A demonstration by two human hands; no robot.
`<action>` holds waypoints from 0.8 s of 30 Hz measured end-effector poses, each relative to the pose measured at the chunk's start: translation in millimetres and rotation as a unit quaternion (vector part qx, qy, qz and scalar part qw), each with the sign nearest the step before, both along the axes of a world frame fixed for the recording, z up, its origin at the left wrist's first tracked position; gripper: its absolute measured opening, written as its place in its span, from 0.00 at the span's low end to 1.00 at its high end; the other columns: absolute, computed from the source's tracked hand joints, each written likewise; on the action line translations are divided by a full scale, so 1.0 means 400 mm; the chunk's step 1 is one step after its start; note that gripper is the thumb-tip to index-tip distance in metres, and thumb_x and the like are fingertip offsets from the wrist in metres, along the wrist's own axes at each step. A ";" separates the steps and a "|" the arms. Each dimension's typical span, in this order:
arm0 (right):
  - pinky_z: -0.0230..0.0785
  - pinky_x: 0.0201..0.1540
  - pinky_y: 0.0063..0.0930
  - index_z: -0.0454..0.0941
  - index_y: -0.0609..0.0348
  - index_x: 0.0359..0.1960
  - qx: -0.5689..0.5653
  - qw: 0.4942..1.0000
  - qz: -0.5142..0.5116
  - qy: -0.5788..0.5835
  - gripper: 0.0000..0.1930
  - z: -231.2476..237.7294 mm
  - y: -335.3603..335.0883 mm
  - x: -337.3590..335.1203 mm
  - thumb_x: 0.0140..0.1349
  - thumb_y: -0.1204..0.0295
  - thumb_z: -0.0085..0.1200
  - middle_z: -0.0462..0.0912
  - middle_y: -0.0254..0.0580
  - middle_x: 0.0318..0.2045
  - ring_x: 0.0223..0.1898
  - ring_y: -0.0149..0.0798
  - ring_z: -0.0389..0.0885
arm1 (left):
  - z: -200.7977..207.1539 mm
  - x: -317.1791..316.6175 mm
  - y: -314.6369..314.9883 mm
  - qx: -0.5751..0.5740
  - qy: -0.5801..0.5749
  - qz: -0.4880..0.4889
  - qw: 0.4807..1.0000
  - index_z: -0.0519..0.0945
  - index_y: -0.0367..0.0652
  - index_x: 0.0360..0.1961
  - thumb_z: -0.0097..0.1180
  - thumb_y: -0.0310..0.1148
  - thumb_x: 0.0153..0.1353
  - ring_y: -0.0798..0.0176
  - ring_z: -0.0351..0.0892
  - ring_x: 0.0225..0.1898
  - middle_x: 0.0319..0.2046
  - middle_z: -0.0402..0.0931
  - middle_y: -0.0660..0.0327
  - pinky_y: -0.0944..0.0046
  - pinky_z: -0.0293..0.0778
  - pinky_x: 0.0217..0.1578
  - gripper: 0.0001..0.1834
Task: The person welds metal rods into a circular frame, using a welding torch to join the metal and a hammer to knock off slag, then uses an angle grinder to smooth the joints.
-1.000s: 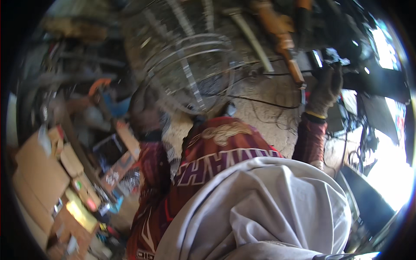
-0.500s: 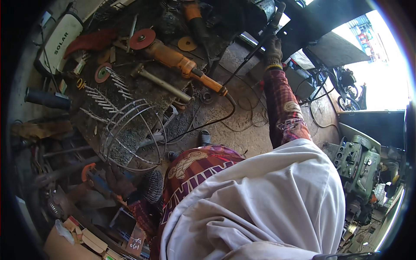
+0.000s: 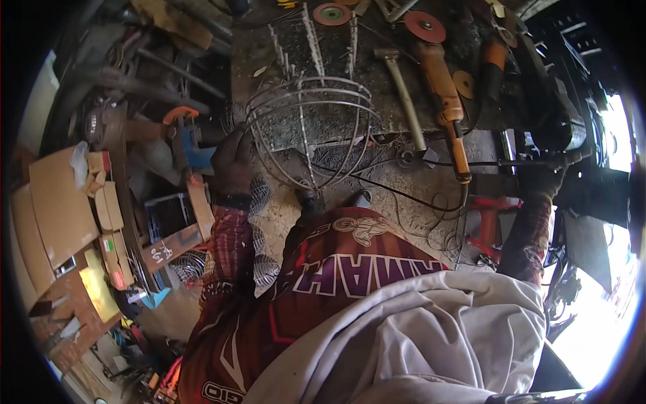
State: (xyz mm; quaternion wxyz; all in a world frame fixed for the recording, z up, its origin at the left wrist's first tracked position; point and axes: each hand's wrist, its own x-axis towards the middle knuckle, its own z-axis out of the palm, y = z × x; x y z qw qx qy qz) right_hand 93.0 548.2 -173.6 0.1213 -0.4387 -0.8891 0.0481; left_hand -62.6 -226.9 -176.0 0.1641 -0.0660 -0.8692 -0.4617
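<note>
A round cage of bent metal rods [image 3: 306, 108] sits at the front edge of the dark workbench [image 3: 397, 13], with twisted bars rising behind it. My left hand [image 3: 232, 161], dark-gloved and in shadow, is at the cage's left side, its fingers closed at the rim. Over on the right, my gloved right hand [image 3: 548, 176] is wrapped round a dark welding holder [image 3: 568, 159]. From that holder a thin straight rod points left toward the bench front. The fingers of my right hand are partly lost in shadow.
On the bench lie a hammer [image 3: 404, 101], an orange angle grinder [image 3: 444, 94], a second grinder [image 3: 494, 60] and a green-centred disc [image 3: 332, 13]. Cables trail below. Wire coils [image 3: 264, 269], an orange-and-blue tool [image 3: 188, 138] and cardboard boxes [image 3: 60, 209] stand left; a red stand [image 3: 486, 232] is right.
My view has swung left, so the bench now sits ahead. My right arm has come down and nearer, still with the welding holder. My left hand stays by the cage's rim.
</note>
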 end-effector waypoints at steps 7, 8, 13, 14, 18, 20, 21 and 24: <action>0.77 0.48 0.38 0.77 0.57 0.53 0.159 0.966 0.008 -0.205 0.27 0.206 -0.109 -0.019 0.62 0.49 0.51 0.85 0.41 0.45 0.46 0.44 0.85 | -0.001 0.013 0.014 -0.015 0.023 0.017 0.999 0.84 0.37 0.47 0.64 0.29 0.63 0.64 0.83 0.47 0.45 0.85 0.55 0.64 0.77 0.49 0.12; 0.77 0.47 0.38 0.77 0.56 0.53 0.201 0.945 0.005 -0.256 0.26 0.255 -0.151 -0.025 0.62 0.50 0.52 0.85 0.40 0.45 0.46 0.43 0.85 | 0.005 0.012 0.014 -0.035 0.028 0.019 0.999 0.84 0.37 0.47 0.64 0.28 0.63 0.64 0.83 0.47 0.45 0.85 0.55 0.64 0.77 0.49 0.12; 0.78 0.40 0.37 0.80 0.58 0.45 0.474 0.863 0.110 -0.138 0.17 0.322 -0.008 0.173 0.64 0.58 0.51 0.85 0.41 0.39 0.40 0.41 0.86 | -0.026 -0.013 0.038 0.103 0.031 -0.004 0.994 0.84 0.36 0.46 0.64 0.28 0.63 0.62 0.84 0.46 0.43 0.85 0.54 0.64 0.78 0.47 0.12; 0.79 0.38 0.35 0.80 0.58 0.45 0.515 0.833 0.159 -0.127 0.16 0.380 -0.126 0.185 0.65 0.59 0.50 0.85 0.41 0.38 0.38 0.40 0.86 | -0.003 -0.006 0.045 0.055 0.045 0.001 0.997 0.84 0.36 0.45 0.64 0.28 0.62 0.62 0.84 0.45 0.43 0.85 0.54 0.64 0.78 0.47 0.11; 0.78 0.35 0.32 0.79 0.58 0.48 0.120 0.935 0.180 0.282 0.15 0.446 -0.322 0.134 0.66 0.62 0.51 0.84 0.40 0.36 0.36 0.36 0.85 | 0.027 0.016 0.020 -0.025 0.044 0.026 0.998 0.85 0.38 0.45 0.64 0.30 0.62 0.60 0.85 0.45 0.42 0.85 0.54 0.63 0.78 0.47 0.11; 0.78 0.34 0.31 0.78 0.58 0.49 0.028 0.909 0.213 0.356 0.15 0.470 -0.424 0.085 0.66 0.63 0.52 0.84 0.40 0.36 0.36 0.36 0.85 | 0.007 0.010 0.022 -0.020 0.047 0.033 0.998 0.85 0.39 0.45 0.64 0.30 0.62 0.60 0.85 0.44 0.42 0.85 0.54 0.63 0.78 0.47 0.11; 0.78 0.34 0.31 0.77 0.57 0.49 -0.014 0.899 0.232 0.372 0.15 0.477 -0.464 0.063 0.66 0.63 0.52 0.84 0.40 0.37 0.36 0.35 0.85 | 0.006 0.006 0.025 -0.019 0.044 0.030 0.998 0.85 0.39 0.45 0.64 0.31 0.62 0.59 0.85 0.44 0.42 0.85 0.54 0.63 0.78 0.47 0.11; 0.77 0.34 0.30 0.76 0.57 0.50 -0.137 0.876 0.291 0.359 0.15 0.470 -0.546 -0.017 0.66 0.64 0.52 0.83 0.40 0.37 0.35 0.35 0.84 | 0.018 0.004 0.029 -0.031 0.044 0.025 0.998 0.85 0.39 0.45 0.63 0.31 0.62 0.58 0.85 0.44 0.42 0.85 0.54 0.62 0.78 0.47 0.12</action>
